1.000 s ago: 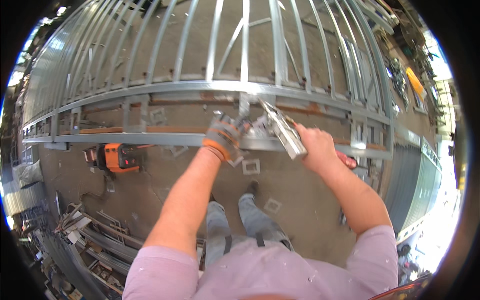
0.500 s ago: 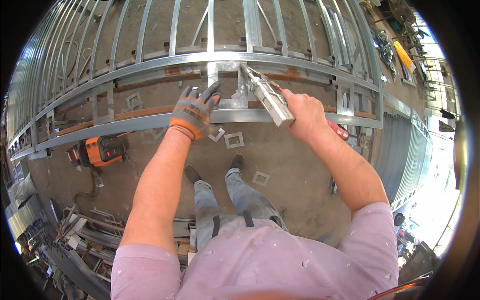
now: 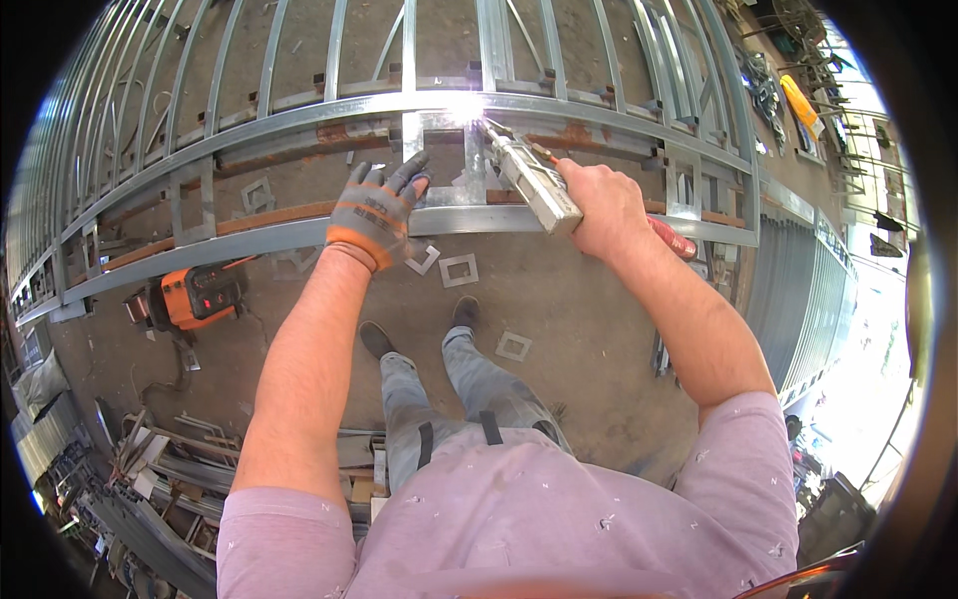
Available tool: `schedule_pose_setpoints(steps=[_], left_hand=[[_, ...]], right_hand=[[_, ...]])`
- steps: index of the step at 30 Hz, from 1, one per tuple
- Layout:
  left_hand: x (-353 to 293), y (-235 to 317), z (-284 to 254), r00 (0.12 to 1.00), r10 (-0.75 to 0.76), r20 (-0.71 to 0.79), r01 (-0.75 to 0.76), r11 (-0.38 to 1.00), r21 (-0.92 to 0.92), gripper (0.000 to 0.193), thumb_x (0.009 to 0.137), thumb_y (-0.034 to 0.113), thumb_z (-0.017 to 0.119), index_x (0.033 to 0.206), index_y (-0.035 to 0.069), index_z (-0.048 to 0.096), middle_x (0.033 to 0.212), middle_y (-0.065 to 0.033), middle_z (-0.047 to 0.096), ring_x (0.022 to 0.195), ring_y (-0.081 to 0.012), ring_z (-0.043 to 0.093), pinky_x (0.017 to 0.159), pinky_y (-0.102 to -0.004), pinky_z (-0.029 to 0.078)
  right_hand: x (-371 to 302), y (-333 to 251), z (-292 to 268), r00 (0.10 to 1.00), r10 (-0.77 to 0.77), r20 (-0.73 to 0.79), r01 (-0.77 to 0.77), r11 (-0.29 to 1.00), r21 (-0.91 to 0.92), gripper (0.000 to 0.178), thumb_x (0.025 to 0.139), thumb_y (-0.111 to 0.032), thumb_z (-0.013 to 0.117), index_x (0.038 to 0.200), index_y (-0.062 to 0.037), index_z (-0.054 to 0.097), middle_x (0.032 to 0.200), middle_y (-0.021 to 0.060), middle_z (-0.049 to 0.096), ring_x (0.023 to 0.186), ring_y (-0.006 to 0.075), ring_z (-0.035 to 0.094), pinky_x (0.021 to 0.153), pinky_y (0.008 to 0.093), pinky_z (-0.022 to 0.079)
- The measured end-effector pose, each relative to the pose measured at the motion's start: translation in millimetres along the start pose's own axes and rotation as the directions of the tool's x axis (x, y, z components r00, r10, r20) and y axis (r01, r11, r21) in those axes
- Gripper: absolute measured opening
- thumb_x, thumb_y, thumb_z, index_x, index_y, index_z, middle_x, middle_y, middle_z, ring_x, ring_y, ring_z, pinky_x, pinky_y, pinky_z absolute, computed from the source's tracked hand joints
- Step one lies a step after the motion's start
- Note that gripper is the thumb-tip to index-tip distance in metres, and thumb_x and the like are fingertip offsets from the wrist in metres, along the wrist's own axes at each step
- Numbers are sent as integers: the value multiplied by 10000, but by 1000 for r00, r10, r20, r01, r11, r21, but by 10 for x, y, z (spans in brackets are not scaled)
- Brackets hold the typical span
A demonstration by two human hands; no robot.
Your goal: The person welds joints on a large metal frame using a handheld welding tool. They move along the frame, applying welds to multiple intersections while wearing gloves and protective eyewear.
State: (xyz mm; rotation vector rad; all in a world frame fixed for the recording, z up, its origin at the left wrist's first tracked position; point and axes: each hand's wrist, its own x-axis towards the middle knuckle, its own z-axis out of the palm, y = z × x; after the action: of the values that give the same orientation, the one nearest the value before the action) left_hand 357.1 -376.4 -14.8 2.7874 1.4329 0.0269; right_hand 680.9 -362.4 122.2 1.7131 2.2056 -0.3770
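Observation:
My bare right hand [image 3: 607,208] is wrapped round a boxy, pale welding gun [image 3: 539,185] with a red rear end. At its tip a bright white arc [image 3: 465,108] glows, hiding the spot where a square cut-out metal plate [image 3: 473,165] meets the upper steel rail [image 3: 329,108] of a large galvanized frame. The plate spans between that rail and the lower rail [image 3: 284,243]. My left hand [image 3: 371,215], in a grey and orange glove, hovers over the lower rail left of the plate. Its fingers are spread and hold nothing; whether they touch the metal I cannot tell.
An orange and black machine [image 3: 203,297] stands on the floor at left. Square metal offcuts [image 3: 460,271] lie near my feet. Long metal scrap [image 3: 190,469] is heaped at lower left, and stacked metal bars [image 3: 803,290] stand at right. Upright bars fill the far side.
A bright arc has lit at the gun's tip. The gun and my right hand have shifted slightly up and left in view; my left hand has moved slightly left.

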Motion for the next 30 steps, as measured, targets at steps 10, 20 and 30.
schedule_pose_setpoints(steps=[10, 20, 30], left_hand=[[1, 20, -56, 1000, -6, 9, 6, 1000, -30, 885, 770, 612, 869, 1520, 214, 619, 1711, -19, 510, 1194, -353, 703, 1217, -546, 462], [93, 75, -337, 946, -70, 317, 78, 997, -11, 822, 852, 362, 807, 1633, 268, 570, 1833, 33, 332, 1494, -288, 578, 1318, -516, 376], [-4, 5, -123, 997, -28, 74, 30, 999, -24, 787, 779, 440, 850, 1508, 232, 640, 1710, -3, 515, 1234, -316, 700, 1265, -510, 428]], right_hand=[[-18, -9, -81, 998, 37, 45, -35, 999, -41, 463, 861, -172, 820, 1288, -103, 654, 1115, 167, 809, 1094, 376, 786, 928, 517, 634], [-3, 17, -42, 998, 54, 37, -52, 997, -48, 431, 860, -183, 807, 1266, -120, 675, 1076, 166, 802, 1078, 387, 776, 912, 531, 627], [-15, 53, -32, 999, 43, 11, -43, 998, -39, 467, 846, -185, 819, 1289, -139, 680, 1080, 162, 795, 1085, 391, 764, 922, 538, 615]])
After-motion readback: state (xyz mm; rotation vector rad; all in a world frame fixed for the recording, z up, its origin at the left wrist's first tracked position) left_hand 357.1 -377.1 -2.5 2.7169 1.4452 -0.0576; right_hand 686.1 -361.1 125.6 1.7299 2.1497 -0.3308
